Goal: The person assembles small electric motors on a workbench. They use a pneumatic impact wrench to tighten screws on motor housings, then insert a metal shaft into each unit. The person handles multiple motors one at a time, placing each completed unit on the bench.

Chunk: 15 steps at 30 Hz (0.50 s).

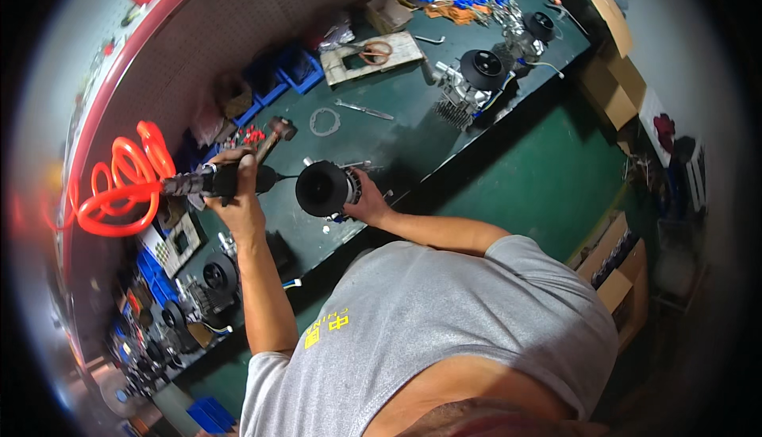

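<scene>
My left hand [240,208] is wrapped around a black air screwdriver [226,180], which lies sideways with its bit pointing right. An orange coiled air hose [119,191] runs from the tool's left end. The bit's tip reaches the edge of a small engine [350,187] with a round black fan wheel [319,189]; whether it touches a screw I cannot tell. My right hand [367,200] grips the engine's right side, thumb and fingers around its metal body. A hammer [279,131] lies just beyond the screwdriver, and a ring gasket [324,122] beyond the engine.
The green workbench [377,137] carries a wrench [365,109], scissors [375,53] on a wooden block [405,50] and blue bins [300,72]. Another engine [468,84] stands to the far right; several more crowd the near left. Cardboard boxes [615,278] sit on the right.
</scene>
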### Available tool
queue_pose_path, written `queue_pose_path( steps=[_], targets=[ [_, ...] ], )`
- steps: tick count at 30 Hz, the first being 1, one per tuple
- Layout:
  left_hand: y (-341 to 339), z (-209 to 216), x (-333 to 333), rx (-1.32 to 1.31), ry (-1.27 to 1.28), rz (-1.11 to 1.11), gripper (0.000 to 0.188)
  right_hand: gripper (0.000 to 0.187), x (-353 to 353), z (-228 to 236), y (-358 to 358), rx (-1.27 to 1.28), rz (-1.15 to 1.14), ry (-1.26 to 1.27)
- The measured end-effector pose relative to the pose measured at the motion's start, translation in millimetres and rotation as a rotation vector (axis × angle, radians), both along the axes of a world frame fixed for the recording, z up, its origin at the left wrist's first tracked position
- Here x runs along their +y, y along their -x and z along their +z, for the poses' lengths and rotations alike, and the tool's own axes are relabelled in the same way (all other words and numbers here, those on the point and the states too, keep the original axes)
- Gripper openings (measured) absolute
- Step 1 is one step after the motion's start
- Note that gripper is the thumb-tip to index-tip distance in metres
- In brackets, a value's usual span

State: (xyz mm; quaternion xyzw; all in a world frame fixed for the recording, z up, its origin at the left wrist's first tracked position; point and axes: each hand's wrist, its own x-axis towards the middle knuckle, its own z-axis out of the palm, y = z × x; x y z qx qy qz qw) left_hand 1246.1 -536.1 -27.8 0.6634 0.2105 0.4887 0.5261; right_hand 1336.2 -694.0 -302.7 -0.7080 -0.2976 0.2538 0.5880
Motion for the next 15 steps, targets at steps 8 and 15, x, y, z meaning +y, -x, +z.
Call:
queue_pose_path(
  steps=[8, 15],
  targets=[
    [-37, 36, -1, -0.159, -0.097, -0.075, 0.017, 0.088, -42, 39, -23, 0.092, -0.039, 0.024],
    [-93, 35, -40, -0.249, 0.031, -0.25, 0.019, 0.039, -122, 28, -108, 0.164, -0.598, -0.079]
  ],
)
